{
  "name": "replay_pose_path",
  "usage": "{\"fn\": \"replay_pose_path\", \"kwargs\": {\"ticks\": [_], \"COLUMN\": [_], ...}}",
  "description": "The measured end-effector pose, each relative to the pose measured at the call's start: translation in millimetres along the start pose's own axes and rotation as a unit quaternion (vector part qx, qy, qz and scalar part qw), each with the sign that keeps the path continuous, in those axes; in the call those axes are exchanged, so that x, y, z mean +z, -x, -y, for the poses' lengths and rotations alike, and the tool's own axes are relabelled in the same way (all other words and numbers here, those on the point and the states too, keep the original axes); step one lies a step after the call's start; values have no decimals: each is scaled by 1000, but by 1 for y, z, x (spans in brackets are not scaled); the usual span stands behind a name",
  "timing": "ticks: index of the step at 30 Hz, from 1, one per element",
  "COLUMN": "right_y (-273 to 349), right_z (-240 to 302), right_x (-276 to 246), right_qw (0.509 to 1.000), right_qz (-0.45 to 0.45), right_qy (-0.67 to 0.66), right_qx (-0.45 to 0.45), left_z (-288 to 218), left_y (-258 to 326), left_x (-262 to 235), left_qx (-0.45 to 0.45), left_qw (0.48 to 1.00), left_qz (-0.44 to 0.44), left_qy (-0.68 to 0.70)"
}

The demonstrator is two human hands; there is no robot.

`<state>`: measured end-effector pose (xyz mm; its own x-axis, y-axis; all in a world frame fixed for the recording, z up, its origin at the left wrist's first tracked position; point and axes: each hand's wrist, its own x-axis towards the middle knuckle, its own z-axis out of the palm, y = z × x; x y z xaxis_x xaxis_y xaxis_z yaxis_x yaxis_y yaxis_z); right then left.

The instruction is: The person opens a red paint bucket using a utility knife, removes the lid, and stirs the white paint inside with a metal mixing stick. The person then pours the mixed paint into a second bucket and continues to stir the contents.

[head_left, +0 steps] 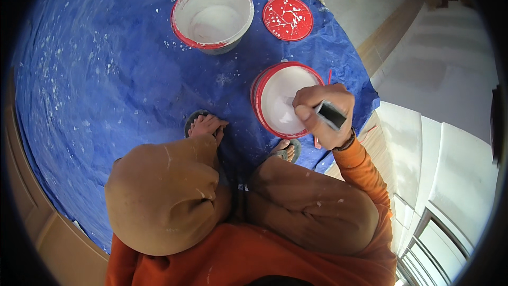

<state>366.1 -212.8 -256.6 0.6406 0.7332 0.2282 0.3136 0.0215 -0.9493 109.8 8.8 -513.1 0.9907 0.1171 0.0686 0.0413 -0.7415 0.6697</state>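
Observation:
My right hand [325, 114] is closed around a hollow rectangular metal bar [332, 114], its open end facing up. Below that hand stands a red-rimmed bucket [257, 95] of white paint-like liquid [280, 92]. The bar's lower part is mostly hidden by my hand, but a trace of it seems to reach the liquid. My left hand [208, 125] rests low by my left foot, fingers extended and apparently holding nothing. The left forearm is hidden behind my bent knee.
A larger whitish tub [214, 13] with a red-smeared rim stands farther off. Beside it lies a white-splattered red lid [288, 18]. Blue tarp [106, 90] covers the floor. Pale boards or panels [439, 69] are on the right, with a dark-framed rack [434, 238] lower down.

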Motion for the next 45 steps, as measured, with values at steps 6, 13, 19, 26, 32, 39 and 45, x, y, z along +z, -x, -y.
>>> {"fn": "replay_pose_path", "kwargs": {"ticks": [6, 13, 19, 26, 32, 39, 45], "right_y": [9, 8, 7, 6, 2, 6, 10], "right_z": [-20, -11, -12, -8, 6, 3, 10], "right_x": [-3, -9, -6, 2, -12, -11, -15], "right_qw": [997, 989, 997, 992, 988, 991, 997], "right_qz": [16, -62, 33, 94, -71, -77, -18], "right_qy": [2, -135, -55, 71, -135, -112, -78], "right_qx": [-71, -12, 47, -35, -1, -20, -1], "left_z": [-6, -1, 4, 10, 12, 9, 4], "left_y": [-8, 2, 3, -1, 7, 4, 1], "left_x": [-3, -2, 1, 4, 2, 0, 4], "left_qx": [-3, -21, 9, 24, 15, 33, 6], "left_qw": [1000, 999, 1000, 999, 1000, 999, 1000], "left_qz": [-2, 12, -1, 19, 20, 15, 1], "left_qy": [-1, -21, 15, 23, 15, 24, 4]}}
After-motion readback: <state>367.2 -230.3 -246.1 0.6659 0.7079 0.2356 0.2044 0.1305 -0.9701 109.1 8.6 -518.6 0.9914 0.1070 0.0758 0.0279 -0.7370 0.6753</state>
